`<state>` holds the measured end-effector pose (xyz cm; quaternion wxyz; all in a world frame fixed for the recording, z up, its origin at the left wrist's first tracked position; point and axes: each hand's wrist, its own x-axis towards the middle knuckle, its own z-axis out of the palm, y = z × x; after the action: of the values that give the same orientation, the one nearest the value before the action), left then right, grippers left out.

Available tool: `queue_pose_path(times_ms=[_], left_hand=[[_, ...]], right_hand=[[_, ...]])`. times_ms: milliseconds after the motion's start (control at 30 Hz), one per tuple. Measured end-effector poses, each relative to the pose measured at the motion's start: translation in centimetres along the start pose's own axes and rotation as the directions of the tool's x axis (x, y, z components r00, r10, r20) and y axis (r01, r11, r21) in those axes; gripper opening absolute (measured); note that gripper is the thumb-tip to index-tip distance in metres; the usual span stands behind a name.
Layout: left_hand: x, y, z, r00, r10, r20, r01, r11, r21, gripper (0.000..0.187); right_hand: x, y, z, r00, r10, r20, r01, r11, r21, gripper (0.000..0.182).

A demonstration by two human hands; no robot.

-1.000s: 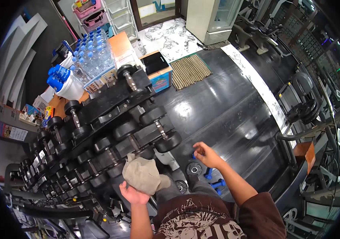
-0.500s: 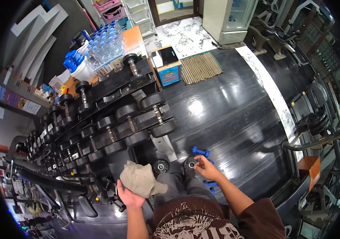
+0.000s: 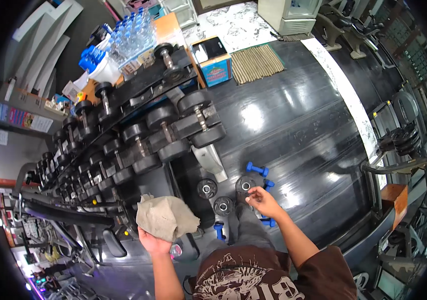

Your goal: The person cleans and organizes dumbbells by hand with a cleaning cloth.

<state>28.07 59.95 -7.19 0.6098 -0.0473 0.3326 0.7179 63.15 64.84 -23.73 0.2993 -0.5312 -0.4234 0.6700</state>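
Note:
A beige-grey cloth [image 3: 166, 217] lies bunched over my left hand [image 3: 154, 243], which grips it from below; most of the fingers are hidden under the fabric. My right hand [image 3: 266, 202] hangs in the air with fingers loosely curled, thumb and forefinger apart, and nothing in them. Beneath it, near my foot, is a round black weight plate [image 3: 244, 183]. Two more lie on the floor, one plate [image 3: 206, 189] to the left and another plate [image 3: 223, 206] between. Around my feet are several blue dumbbells, among them a blue dumbbell [image 3: 257, 169] and a dumbbell [image 3: 219, 230].
A rack [image 3: 138, 102] with rows of black dumbbells runs along the left. Behind it, plastic bottles [image 3: 133, 35] stand grouped. A blue box [image 3: 216, 72] and a ribbed mat [image 3: 258, 64] sit ahead. Gym machines [image 3: 403, 135] line the right side.
My view has shifted, bringing another weight plate and a blue dumbbell by my feet into sight. The cloth in my left hand has moved slightly left; my right hand stays loosely curled.

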Motion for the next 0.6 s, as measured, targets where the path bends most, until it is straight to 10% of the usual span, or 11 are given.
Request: queue_pose_path(times_ms=[600], left_hand=[[-20.8,10.5,-24.2,0.97,-0.201,0.135,0.189,0.977,0.096,0.065]], right_hand=[[-20.9,10.2,20.2,0.986,-0.167,-0.025,0.153,0.948,-0.278,0.029]])
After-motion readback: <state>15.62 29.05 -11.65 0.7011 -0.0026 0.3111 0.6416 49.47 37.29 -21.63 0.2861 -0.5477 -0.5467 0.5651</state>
